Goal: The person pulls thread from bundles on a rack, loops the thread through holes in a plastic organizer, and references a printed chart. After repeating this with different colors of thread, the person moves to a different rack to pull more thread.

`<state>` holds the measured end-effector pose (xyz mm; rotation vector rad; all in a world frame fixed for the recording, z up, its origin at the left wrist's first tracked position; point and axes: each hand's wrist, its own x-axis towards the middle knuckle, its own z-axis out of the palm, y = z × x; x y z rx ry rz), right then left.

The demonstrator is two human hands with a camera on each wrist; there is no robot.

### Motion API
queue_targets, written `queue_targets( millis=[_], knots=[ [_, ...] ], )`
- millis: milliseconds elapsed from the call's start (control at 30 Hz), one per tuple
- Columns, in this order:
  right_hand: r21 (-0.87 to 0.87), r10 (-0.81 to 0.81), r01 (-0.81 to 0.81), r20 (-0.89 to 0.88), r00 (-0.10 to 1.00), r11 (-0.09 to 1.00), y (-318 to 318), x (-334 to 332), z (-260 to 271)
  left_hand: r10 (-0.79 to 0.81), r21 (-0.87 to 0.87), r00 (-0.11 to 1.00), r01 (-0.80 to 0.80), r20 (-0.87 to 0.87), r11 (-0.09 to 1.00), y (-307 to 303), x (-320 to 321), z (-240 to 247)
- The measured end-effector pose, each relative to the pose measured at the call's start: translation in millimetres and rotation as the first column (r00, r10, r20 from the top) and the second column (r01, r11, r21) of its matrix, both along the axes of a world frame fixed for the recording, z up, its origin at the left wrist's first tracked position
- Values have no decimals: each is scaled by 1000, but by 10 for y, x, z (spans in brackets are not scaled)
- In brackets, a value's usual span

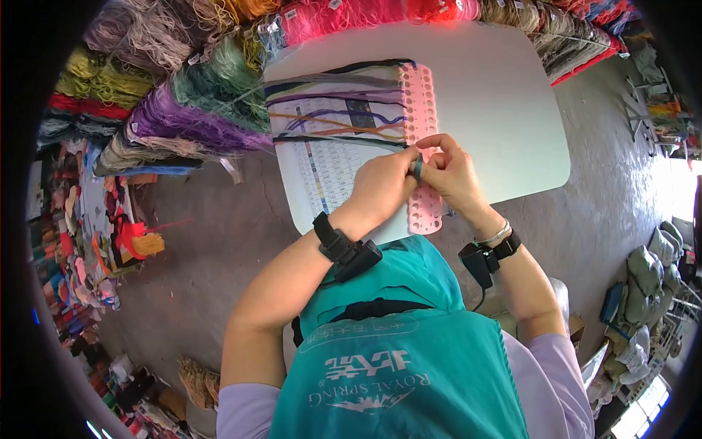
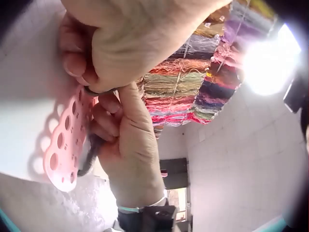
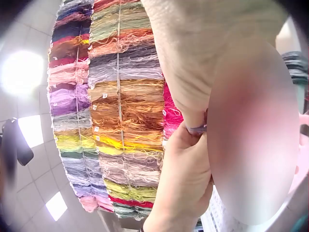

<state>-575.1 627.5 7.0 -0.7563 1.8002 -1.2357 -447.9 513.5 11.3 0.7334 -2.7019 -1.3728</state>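
Your card [image 1: 420, 117] lies on the pale table [image 1: 504, 110], running lengthwise away from you, its near end close to the table's near edge. It is pink, long and narrow, with scalloped sides and a row of round holes down each; in the left-wrist view small printed marks show between the rows. Threads [image 1: 333, 97] hang from the left-hand holes of the far half — black, grey, mauve, violet, orange-brown, dark again — laid out leftward across a printed sheet [image 1: 311, 172]. Holes at the near end hold no thread. Your hands meet over the card, just nearer than the last dark thread. Left hand [image 1: 382, 183]: fingers curled, thumb and fingertips pinching a grey-blue strand [image 1: 417, 167]. Right hand [image 1: 457, 175]: index arched, thumb toward the left fingertips, pinching the same strand. From the left wrist, a dark length of it hangs below the right fingers, beside the card. Which hole it passes through, you can't tell — fingers cover the spot. Skeins [image 1: 344, 22] in pink, purple and green crowd the table's far and left sides.
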Motion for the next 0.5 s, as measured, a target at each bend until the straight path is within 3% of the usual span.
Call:
queue_targets(
  millis=[100, 133, 167, 200, 267, 333, 367, 400, 467, 500],
  knots=[
    [64, 31, -27, -63, 998, 998, -4, -2, 25, 1, -119, 989, -18, -145, 993, -21, 2, -102],
    [77, 41, -33, -99, 994, 996, -14, 3, 58, 90, 295, 993, -62, -82, 954, -76, 11, -58],
    [90, 52, -40, -134, 990, 995, -28, 6, 112, 147, 654, 989, -120, 14, 747, -160, 36, 1],
    [103, 65, -48, -167, 984, 994, -42, 11, 161, 159, 893, 979, -181, 125, 411, -236, 78, 80],
    [167, 123, -88, -211, 970, 982, -81, 19, 240, 290, 996, 953, -84, 82, -4, -413, 299, 106],
    [171, 142, -103, -238, 961, 980, -79, 21, 244, 425, 972, 905, 121, -26, -199, -665, 612, 136],
    [144, 134, -101, -244, 960, 984, -72, 29, 203, 538, 911, 843, 222, 0, -347, -802, 789, 234],
    [117, 127, -100, -249, 960, 988, -68, 37, 180, 631, 839, 771, 398, -87, -371, -931, 962, 281],
    [112, 122, -95, -272, 954, 989, -71, 67, 190, 829, 833, 524, 534, -196, -141, -1118, 1245, 384],
    [110, 121, -93, -283, 952, 990, -77, 86, 195, 887, 792, 420, 600, -193, -111, -1228, 1373, 418]
  ],
)
